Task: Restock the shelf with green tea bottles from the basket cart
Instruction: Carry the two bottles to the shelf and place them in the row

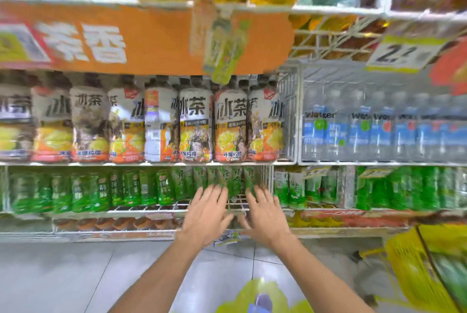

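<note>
Both my hands, left hand (206, 214) and right hand (265, 214), have fingers spread and hold nothing. They reach toward the green tea bottles (228, 181) at 12 o'clock on the wire shelf (151, 209). The yellow basket cart (414, 262) stands at 4 o'clock. To square the row well, I would press evenly from both sides, bottles upright, labels forward. Blur hides whether my fingertips touch, and the cart's contents are cut off.

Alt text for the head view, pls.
A person's left hand and right hand, fingers spread, reach toward green tea bottles on a low wire shelf. Above sit iced tea bottles and water bottles; a yellow basket cart stands at lower right. Motion-blurred.
</note>
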Demonstrator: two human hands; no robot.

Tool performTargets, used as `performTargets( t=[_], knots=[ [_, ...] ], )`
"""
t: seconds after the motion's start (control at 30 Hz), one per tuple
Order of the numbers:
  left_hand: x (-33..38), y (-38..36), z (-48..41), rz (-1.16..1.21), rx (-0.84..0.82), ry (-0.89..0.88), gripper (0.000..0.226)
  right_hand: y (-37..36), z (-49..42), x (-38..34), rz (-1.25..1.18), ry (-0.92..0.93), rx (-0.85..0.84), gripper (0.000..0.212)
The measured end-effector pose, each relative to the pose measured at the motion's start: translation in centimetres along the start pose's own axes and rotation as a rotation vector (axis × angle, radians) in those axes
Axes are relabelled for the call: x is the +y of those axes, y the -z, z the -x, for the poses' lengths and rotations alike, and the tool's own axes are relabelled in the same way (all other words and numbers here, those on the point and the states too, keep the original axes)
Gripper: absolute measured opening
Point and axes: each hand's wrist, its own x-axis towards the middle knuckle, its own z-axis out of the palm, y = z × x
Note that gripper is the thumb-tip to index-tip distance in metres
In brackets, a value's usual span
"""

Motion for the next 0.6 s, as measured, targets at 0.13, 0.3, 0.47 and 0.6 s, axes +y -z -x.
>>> performTargets(
  t=[0.13, 0.3, 0.47, 0.6],
  knots=[
    [3.2, 8.9, 4.5, 0.021, -0.013, -0.015, 0.073, 8.1, 6.9, -1.8, -0.022, 0.018, 0.036, 0.075],
    [7.2, 15.5, 8.3, 0.043, 0.044, -0.101, 0.069, 12.9, 13.9, -1.9, -0.027, -0.056, 0.053, 0.074],
    [13.2, 17.0, 9.9, 0.002, 0.068, -0.224, 0.068, 14.9, 21.1, 1.5, -0.045, -0.158, 0.103, 0.071],
    [21.4, 18.1, 9.8, -0.014, 0.072, -0.395, 0.07, 16.0, 28.0, 7.4, -0.074, -0.291, 0.18, 0.068]
  ],
)
